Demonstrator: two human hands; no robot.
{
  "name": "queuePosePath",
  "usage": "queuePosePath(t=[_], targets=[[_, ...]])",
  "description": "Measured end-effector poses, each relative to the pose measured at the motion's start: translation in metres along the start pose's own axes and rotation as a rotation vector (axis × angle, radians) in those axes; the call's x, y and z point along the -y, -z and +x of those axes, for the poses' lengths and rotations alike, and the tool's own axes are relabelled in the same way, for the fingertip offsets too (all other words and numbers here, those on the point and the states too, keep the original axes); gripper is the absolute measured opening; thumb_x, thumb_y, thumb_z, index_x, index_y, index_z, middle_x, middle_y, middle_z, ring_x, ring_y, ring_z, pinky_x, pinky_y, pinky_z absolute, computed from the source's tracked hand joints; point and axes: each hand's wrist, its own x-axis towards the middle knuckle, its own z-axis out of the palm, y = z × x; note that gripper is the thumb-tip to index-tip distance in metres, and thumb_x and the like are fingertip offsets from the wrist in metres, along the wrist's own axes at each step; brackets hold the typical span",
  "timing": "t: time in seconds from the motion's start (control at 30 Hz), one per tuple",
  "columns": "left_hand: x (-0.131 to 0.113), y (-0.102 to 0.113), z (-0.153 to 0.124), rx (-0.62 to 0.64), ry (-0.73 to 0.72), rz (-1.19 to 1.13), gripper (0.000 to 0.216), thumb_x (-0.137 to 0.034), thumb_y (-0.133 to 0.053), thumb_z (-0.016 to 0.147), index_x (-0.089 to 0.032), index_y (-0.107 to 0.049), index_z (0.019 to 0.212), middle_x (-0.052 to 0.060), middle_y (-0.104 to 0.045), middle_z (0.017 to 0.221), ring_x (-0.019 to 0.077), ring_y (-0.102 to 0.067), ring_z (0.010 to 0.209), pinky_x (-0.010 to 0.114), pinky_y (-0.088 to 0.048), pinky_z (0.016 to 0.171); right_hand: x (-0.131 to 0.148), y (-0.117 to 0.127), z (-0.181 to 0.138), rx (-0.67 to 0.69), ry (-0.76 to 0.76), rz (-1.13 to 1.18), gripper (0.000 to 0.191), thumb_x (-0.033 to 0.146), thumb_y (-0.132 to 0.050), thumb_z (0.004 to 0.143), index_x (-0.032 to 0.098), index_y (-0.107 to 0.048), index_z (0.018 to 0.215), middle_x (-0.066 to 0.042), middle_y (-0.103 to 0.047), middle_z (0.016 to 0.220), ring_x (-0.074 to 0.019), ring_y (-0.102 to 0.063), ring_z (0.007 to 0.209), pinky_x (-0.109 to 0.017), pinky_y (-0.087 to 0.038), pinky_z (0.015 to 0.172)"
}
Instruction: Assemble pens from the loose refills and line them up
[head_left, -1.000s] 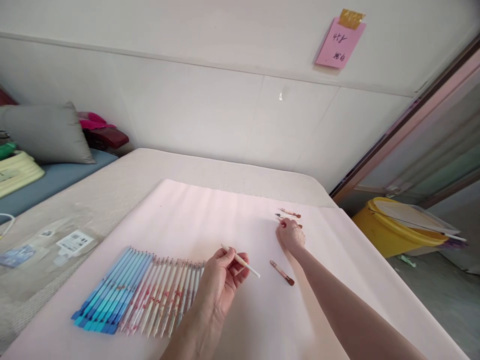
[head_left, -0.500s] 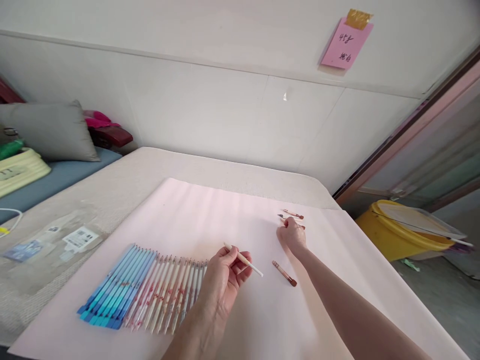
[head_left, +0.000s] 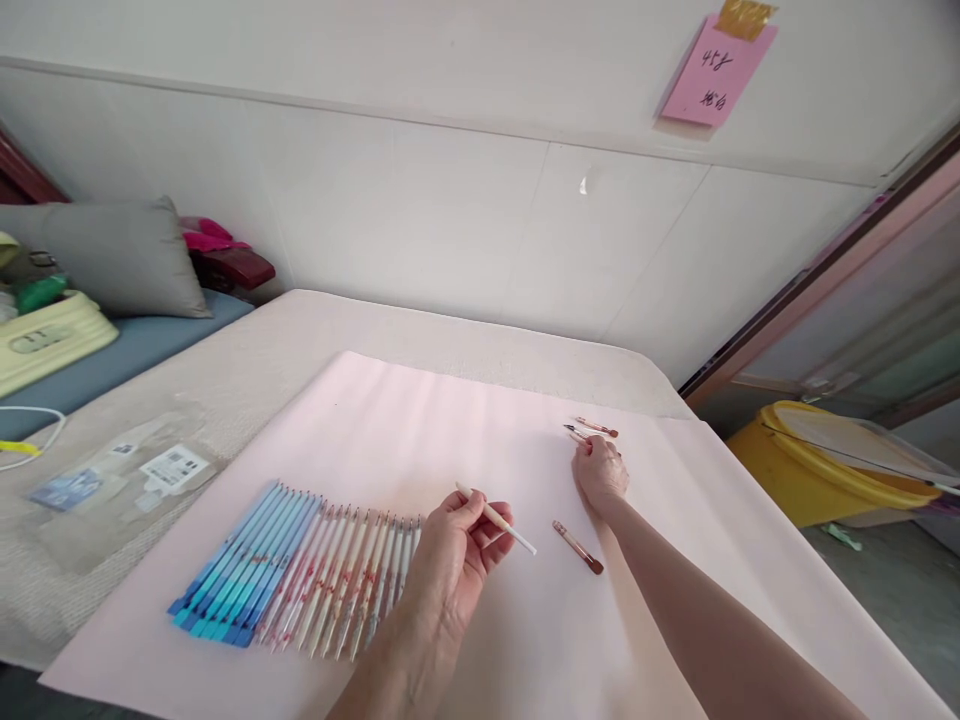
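My left hand (head_left: 465, 535) pinches a slim cream-and-white pen barrel (head_left: 499, 519) between thumb and fingers, above the sheet. Farther off on the right, my right hand (head_left: 602, 468) rests low on the sheet with its fingers closed. Whatever sits inside them is hidden. A dark pointed pen tip (head_left: 570, 429) shows just beyond its fingertips. Behind that hand lies a short pinkish pen piece with a brown end (head_left: 598, 427). A similar brown-ended piece (head_left: 577, 547) lies between my two hands. Left of my left hand, blue pens (head_left: 236, 560) and pale patterned pens (head_left: 337, 575) form a row.
A pale pink sheet (head_left: 420, 425) covers much of the table. Clear plastic packaging (head_left: 120, 490) lies at the left. Beyond are a grey cushion (head_left: 127, 260) and a cream basket (head_left: 56, 335). A yellow bucket (head_left: 810, 480) stands at the right; a pink note (head_left: 716, 75) hangs on the wall.
The camera view has shifted slightly. My right hand has drawn a little toward me, and the brown end that showed beside it is now covered. My left hand still holds the pen barrel.
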Motion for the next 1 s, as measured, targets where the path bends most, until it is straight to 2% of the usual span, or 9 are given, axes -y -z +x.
queuePosePath(t=[0.37, 0.73, 1.0], targets=[[0.0, 0.0, -0.003, 0.024, -0.02, 0.026, 0.007, -0.016, -0.057, 0.076, -0.013, -0.051, 0.075, 0.011, -0.065, 0.077, 0.0145, -0.062, 0.068, 0.024, -0.052, 0.056, 0.005, -0.004, -0.003, -0.009, 0.046, -0.074, 0.034, 0.032, -0.028, 0.09, 0.019, -0.057, 0.103, -0.01, -0.052, 0.108, -0.0215, -0.054, 0.087, -0.035, -0.041, 0.072], [0.002, 0.0, -0.009, 0.052, -0.003, -0.007, 0.008, -0.018, -0.056, 0.077, -0.014, -0.05, 0.074, 0.01, -0.064, 0.074, 0.0141, -0.061, 0.064, 0.025, -0.05, 0.056, 0.006, -0.007, -0.004, -0.001, 0.041, -0.1, 0.038, 0.035, -0.024, 0.09, 0.017, -0.054, 0.106, -0.012, -0.051, 0.109, -0.0265, -0.055, 0.09, -0.041, -0.042, 0.074], [0.0, 0.002, -0.01, 0.064, -0.013, -0.002, 0.009, -0.019, -0.056, 0.077, -0.014, -0.049, 0.074, 0.01, -0.065, 0.076, 0.0138, -0.061, 0.065, 0.025, -0.05, 0.056, 0.007, -0.009, 0.002, -0.011, 0.053, -0.111, 0.038, 0.033, -0.026, 0.09, 0.013, -0.053, 0.108, -0.015, -0.054, 0.104, -0.026, -0.055, 0.089, -0.038, -0.041, 0.071]])
